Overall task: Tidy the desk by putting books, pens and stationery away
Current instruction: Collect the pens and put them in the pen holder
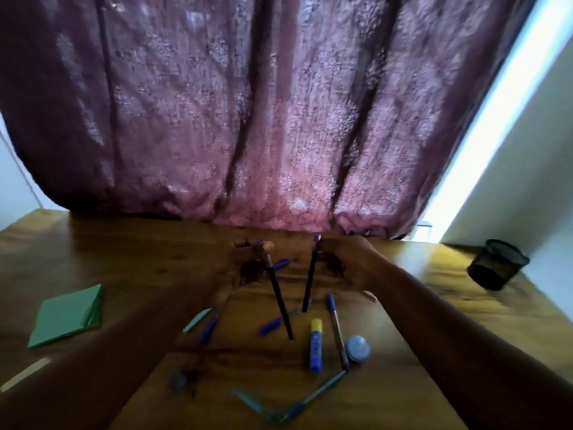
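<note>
Two bare forearms — no sleeves, no jewellery.

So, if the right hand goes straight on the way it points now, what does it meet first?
Probably the purple curtain. The right hand, holding a black pencil, reaches away over the desk; nothing lies between them, though depth is unclear.

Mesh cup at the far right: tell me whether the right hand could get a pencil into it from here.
Probably yes. The right hand grips a pencil, and the desk between it and the mesh cup looks bare, the cup's mouth open.
</note>
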